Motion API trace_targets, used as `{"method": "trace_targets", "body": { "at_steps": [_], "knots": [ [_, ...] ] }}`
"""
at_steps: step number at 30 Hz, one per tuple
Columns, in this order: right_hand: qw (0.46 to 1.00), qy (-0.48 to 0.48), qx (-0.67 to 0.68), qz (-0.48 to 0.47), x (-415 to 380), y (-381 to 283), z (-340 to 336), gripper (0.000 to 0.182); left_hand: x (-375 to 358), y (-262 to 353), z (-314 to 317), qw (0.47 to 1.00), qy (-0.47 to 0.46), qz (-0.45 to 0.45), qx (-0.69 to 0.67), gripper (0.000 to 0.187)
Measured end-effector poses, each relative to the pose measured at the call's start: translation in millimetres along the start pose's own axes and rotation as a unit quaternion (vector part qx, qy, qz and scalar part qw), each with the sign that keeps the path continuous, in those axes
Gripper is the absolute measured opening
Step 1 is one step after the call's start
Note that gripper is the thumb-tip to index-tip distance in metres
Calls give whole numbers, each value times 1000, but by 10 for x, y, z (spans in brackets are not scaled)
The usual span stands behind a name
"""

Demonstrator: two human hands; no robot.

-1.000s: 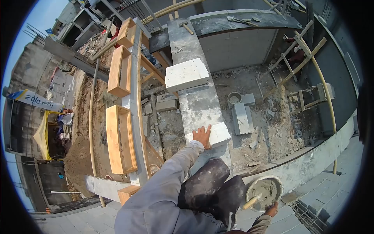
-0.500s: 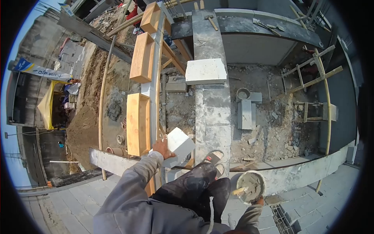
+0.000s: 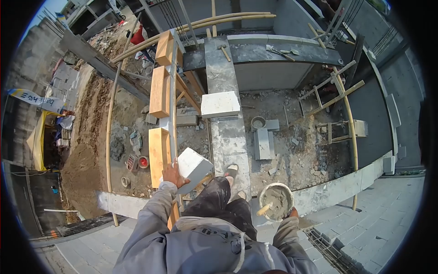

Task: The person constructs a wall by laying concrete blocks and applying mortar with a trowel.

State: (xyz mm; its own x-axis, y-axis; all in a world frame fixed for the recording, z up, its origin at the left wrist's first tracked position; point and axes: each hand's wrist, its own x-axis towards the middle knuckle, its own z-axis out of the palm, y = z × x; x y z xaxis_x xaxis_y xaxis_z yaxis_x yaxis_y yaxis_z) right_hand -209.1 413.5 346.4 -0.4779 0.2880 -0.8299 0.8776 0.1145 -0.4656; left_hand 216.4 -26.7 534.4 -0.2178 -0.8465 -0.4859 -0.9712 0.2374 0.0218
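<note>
The left hand (image 3: 172,174) is closed around the near edge of a white block (image 3: 193,167), which is held tilted in the air just to the left of the concrete beam top (image 3: 230,137) and clear of it. The right hand (image 3: 292,213) grips the rim of a mortar bucket (image 3: 275,201) from below; a trowel handle (image 3: 263,210) projects from the wet mortar. One sandalled foot (image 3: 231,171) rests on the near end of the beam top. The beam top is narrow, with an open drop on both sides: wooden formwork (image 3: 159,123) stands close along the left, and a rubble-strewn floor (image 3: 301,150) lies well below on the right. A second white block (image 3: 220,104) sits across the beam further ahead (it overhangs both edges), leaving bare, mortar-stained concrete between it and the foot. A hammer (image 3: 224,52) lies on the far end of the beam. Bamboo poles (image 3: 109,128) and a low concrete wall (image 3: 337,185) bound the working area.
</note>
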Motion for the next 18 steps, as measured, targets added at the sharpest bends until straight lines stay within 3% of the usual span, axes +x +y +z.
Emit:
{"method": "trace_targets", "body": {
  "at_steps": [4, 9, 12, 18],
  "knots": [
    [999, -12, -29, 5, -216, -200, 297, 31, 244, -127, -207, 994, 50, -37, -87, 120],
    [999, 5, -49, 18, -540, -510, 675, 28, 826, -248, -540, 978, 1, -126, -165, 121],
    [997, 26, -64, 28, -805, -742, 999, 26, 1286, -333, -767, 973, -55, -189, -120, 124],
    [998, 40, -50, 30, -1264, -1036, 1713, 23, 2138, -411, -1436, 984, -83, -144, -60, 123]
  ]
}}
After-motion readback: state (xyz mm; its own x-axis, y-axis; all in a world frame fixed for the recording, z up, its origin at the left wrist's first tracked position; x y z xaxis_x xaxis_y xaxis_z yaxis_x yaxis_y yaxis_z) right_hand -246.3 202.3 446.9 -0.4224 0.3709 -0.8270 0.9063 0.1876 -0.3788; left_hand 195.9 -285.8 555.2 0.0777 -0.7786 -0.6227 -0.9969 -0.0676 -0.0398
